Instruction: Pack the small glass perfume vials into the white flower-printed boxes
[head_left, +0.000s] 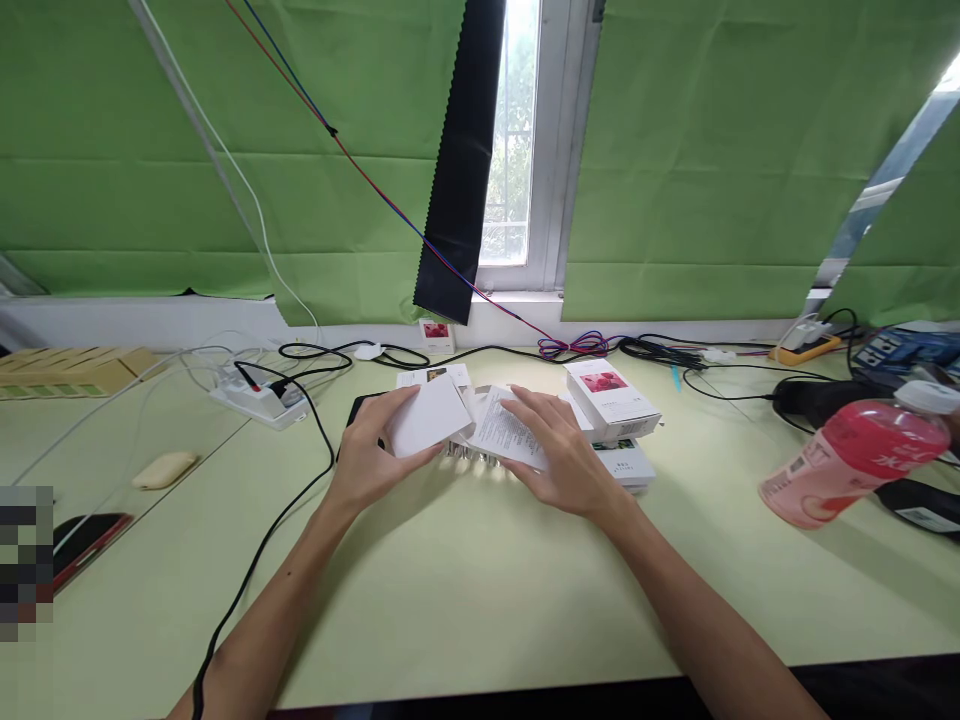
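My left hand is closed round a plain white box, thumb along its near edge and fingers over its far left side. A second white box, covered in small printed text, is gripped by my right hand. The two boxes are held close together, tilted towards each other; whitish material shows between them, too small to make out. Behind my right hand lie a white box with a pink picture and, lower, another white box. A further picture-printed box is partly hidden behind the left one.
A pink drink bottle stands tilted in view at the right. A black cable crosses the table by my left arm. At the left are a power strip, a cream-coloured case and a phone. Cables run along the wall.
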